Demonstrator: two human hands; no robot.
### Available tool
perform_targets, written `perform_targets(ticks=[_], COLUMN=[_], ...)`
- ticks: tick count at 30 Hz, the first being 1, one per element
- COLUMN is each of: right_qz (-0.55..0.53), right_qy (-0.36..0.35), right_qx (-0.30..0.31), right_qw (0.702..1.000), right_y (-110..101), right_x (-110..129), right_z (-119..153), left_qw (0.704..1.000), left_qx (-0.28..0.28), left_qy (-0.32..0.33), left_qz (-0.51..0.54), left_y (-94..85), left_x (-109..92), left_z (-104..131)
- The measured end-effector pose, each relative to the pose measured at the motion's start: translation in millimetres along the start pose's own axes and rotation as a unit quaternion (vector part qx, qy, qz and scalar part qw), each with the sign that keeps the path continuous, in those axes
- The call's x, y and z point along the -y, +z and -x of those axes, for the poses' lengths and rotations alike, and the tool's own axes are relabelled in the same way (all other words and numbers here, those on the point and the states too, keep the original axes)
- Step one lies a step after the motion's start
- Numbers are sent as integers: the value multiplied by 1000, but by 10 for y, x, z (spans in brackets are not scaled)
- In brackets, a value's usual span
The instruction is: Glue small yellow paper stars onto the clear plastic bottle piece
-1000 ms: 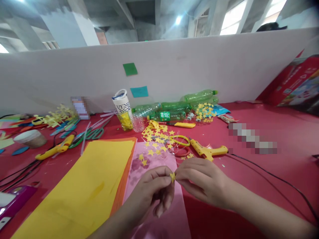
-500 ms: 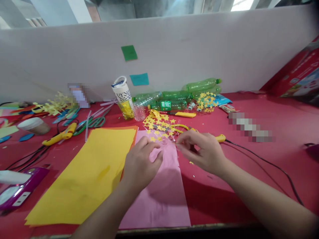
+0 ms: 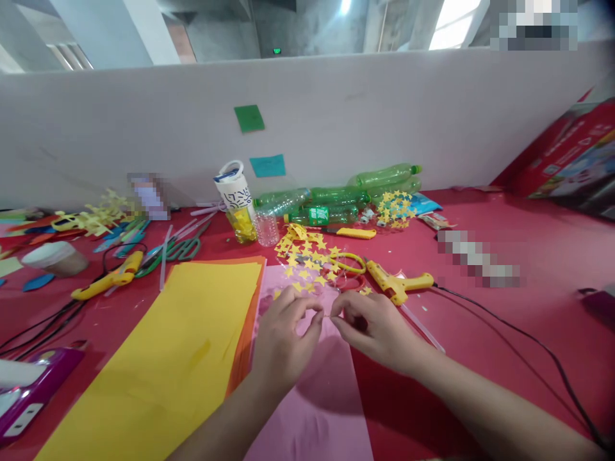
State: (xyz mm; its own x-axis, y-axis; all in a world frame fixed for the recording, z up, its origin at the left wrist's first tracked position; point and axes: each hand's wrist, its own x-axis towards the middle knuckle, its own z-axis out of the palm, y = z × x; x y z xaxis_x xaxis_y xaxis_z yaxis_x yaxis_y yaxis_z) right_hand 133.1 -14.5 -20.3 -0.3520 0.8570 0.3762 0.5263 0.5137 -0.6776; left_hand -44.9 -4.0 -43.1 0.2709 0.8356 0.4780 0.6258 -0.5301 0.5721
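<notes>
My left hand (image 3: pixel 287 336) is closed in a pinch above the pink paper (image 3: pixel 331 397). Facing it, my right hand (image 3: pixel 384 330) also pinches with thumb and forefinger, the fingertips nearly meeting. A thin, tiny strand seems to run between the two pinches, too small to name. Just beyond my fingers lie loose yellow paper stars (image 3: pixel 303 274), some over the pink sheet. Scissors with yellow handles (image 3: pixel 350 262) and others with red handles (image 3: pixel 350 282) rest beside the stars. A yellow glue gun (image 3: pixel 398 282) lies behind my right hand.
Yellow paper (image 3: pixel 158 358) covers the left front. Green plastic bottles (image 3: pixel 336 195) lie along the white partition (image 3: pixel 336 115), behind a yellow box cutter (image 3: pixel 355 233). A printed cup (image 3: pixel 235 198) stands near them. Another glue gun (image 3: pixel 110 278) and a purple power strip (image 3: pixel 43 390) are at left.
My left thumb and forefinger have come together from an open gap. Both hands have drawn closer to each other and nearer to me, off the stars. The view has tilted up slightly.
</notes>
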Motion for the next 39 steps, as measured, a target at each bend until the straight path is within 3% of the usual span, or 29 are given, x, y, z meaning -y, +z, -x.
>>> perform_targets(ticks=[13, 29, 33, 39], right_qz=[-127, -103, -60, 68], right_qy=[125, 159, 131, -16], right_qx=[4, -22, -37, -74], right_qw=[984, 982, 989, 995], right_y=[62, 99, 102, 88], right_x=[-36, -41, -49, -70], right_z=[-17, -47, -10, 70], left_qw=[998, 997, 996, 995], left_qx=[7, 27, 34, 29], left_qy=[35, 11, -2, -25], left_qz=[43, 71, 77, 95], left_y=[43, 71, 65, 66], left_x=[55, 21, 17, 10], left_z=[47, 63, 52, 24])
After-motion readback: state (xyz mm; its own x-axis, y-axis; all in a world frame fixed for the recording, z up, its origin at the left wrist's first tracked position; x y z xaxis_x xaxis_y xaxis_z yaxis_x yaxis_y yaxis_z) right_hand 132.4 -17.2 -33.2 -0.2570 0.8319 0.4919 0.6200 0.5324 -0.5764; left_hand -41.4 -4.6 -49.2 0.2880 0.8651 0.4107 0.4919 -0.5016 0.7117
